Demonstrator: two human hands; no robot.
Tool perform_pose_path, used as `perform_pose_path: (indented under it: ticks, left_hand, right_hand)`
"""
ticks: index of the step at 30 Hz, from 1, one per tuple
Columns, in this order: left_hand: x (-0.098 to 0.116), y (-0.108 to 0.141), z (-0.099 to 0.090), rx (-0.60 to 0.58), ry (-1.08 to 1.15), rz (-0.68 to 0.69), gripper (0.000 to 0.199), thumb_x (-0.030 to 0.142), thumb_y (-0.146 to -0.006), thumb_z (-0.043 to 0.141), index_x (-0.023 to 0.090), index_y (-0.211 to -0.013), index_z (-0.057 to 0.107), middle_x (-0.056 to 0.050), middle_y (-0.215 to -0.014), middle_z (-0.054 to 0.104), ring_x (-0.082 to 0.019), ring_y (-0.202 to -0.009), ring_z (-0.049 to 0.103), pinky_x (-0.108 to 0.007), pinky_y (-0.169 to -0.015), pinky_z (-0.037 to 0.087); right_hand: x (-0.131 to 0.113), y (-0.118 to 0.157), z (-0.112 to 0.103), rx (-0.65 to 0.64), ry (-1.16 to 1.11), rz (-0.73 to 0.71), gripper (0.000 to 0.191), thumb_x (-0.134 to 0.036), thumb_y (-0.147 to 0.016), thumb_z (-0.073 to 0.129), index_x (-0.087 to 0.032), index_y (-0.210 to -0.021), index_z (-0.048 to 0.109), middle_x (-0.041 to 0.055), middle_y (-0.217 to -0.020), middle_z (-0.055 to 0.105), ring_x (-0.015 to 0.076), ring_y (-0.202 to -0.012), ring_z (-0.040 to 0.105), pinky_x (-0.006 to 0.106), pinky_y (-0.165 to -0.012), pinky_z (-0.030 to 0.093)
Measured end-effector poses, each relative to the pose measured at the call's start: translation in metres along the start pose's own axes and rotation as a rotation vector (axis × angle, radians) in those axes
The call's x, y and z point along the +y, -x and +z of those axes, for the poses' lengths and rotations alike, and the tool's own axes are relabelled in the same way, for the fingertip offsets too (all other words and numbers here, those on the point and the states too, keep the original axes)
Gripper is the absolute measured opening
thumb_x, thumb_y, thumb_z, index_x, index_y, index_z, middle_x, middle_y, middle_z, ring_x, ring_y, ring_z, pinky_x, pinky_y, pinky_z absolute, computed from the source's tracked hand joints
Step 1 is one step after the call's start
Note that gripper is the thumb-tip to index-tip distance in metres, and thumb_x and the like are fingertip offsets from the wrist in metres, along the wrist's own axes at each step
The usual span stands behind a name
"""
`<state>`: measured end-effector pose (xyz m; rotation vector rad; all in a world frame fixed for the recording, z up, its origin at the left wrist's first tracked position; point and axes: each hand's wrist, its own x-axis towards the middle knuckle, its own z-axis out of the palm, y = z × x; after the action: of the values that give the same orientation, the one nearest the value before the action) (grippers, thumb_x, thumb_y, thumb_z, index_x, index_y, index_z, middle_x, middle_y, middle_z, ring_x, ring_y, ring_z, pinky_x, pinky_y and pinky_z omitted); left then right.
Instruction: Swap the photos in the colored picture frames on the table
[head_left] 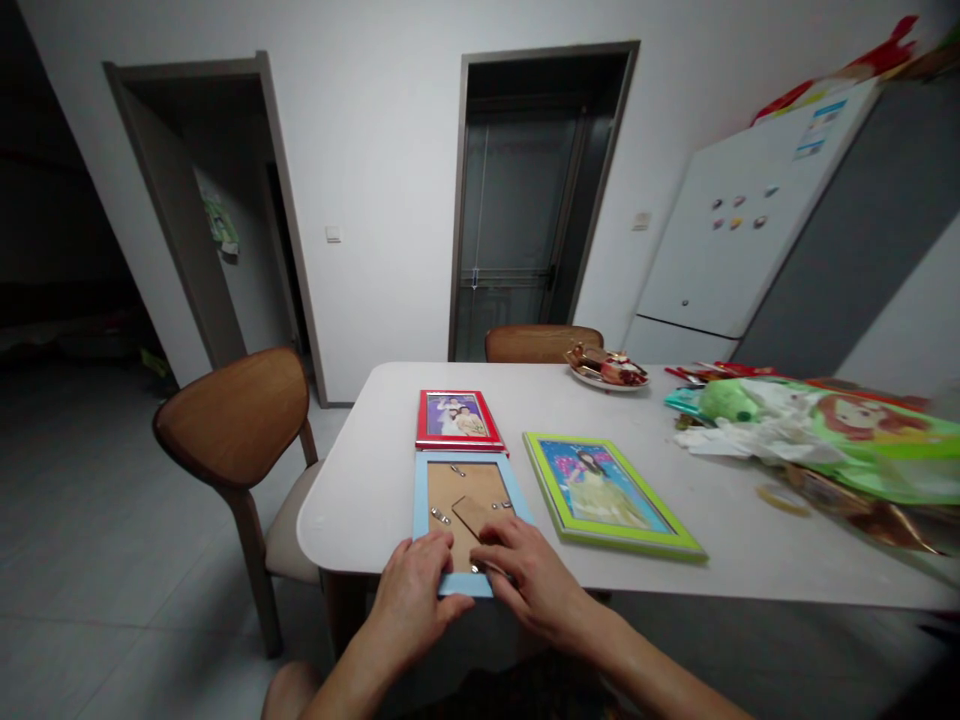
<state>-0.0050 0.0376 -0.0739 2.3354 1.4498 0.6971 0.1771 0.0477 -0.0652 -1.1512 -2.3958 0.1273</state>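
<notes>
A light blue picture frame (421, 500) lies face down at the table's front edge, its brown backing board (480, 482) and metal clips showing. My left hand (418, 592) grips the frame's lower left corner, thumb along the bottom edge. Over the lower right of the backing is my right hand (529, 578), its fingers bent at a clip near the bottom; whether they pinch anything is hidden. Just beyond the blue frame lies a red frame (493, 425) with a photo. To the right, a larger green frame (652, 541) lies face up.
On the white table (352, 460) are a plate of items (600, 380) at the back and a pile of green bags (847, 440) with tissues at the right. Wooden chairs stand at the left (240, 420) and behind (525, 342).
</notes>
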Motion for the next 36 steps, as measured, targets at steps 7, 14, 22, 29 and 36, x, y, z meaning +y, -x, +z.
perform_pose_path:
  ticks: [7, 14, 22, 29, 36]
  left_hand:
    - [-0.002, 0.000, 0.000, -0.027, -0.011, -0.012, 0.047, 0.029, -0.063, 0.063, 0.020, -0.107, 0.047, -0.002, -0.091, 0.058, -0.020, -0.089, 0.052, -0.035, -0.085, 0.036]
    - [-0.003, -0.001, 0.001, -0.013, -0.028, 0.009, 0.047, 0.029, -0.063, 0.063, 0.020, -0.106, 0.047, -0.002, -0.089, 0.058, -0.019, -0.085, 0.052, -0.033, -0.081, 0.038]
    - [-0.008, -0.001, -0.001, -0.011, -0.010, 0.020, 0.048, 0.027, -0.064, 0.063, 0.019, -0.108, 0.046, -0.002, -0.090, 0.058, -0.019, -0.087, 0.052, -0.032, -0.081, 0.038]
    - [-0.012, -0.001, 0.001, -0.010, 0.006, 0.031, 0.052, 0.026, -0.063, 0.065, 0.018, -0.110, 0.045, -0.002, -0.090, 0.057, -0.019, -0.088, 0.051, -0.033, -0.085, 0.037]
    - [-0.010, -0.001, 0.001, -0.005, 0.017, 0.027, 0.049, 0.024, -0.062, 0.065, 0.018, -0.107, 0.047, -0.002, -0.090, 0.057, -0.018, -0.086, 0.051, -0.031, -0.082, 0.038]
  right_hand:
    - [-0.010, 0.003, -0.006, -0.062, 0.036, -0.032, 0.019, -0.022, -0.076, 0.046, -0.025, -0.088, 0.060, 0.0041, -0.093, 0.051, 0.0183, -0.090, 0.041, 0.033, -0.078, 0.034]
    - [-0.005, 0.006, -0.005, -0.141, 0.105, -0.066, 0.037, -0.034, -0.067, 0.057, -0.025, -0.103, 0.053, 0.0051, -0.104, 0.049, 0.0220, -0.095, 0.039, 0.035, -0.081, 0.032]
    - [-0.007, 0.006, 0.006, -0.110, 0.153, -0.030, 0.045, -0.029, -0.066, 0.060, -0.024, -0.109, 0.048, 0.0075, -0.109, 0.048, 0.0241, -0.097, 0.039, 0.038, -0.080, 0.033]
    - [-0.003, 0.011, 0.011, -0.080, 0.057, -0.090, 0.032, -0.024, -0.072, 0.054, -0.024, -0.104, 0.051, 0.0042, -0.098, 0.054, 0.0199, -0.091, 0.041, 0.034, -0.079, 0.034]
    - [-0.002, 0.007, 0.012, -0.123, 0.103, -0.084, 0.031, -0.025, -0.070, 0.057, -0.023, -0.101, 0.052, 0.0041, -0.092, 0.056, 0.0184, -0.085, 0.042, 0.032, -0.074, 0.034]
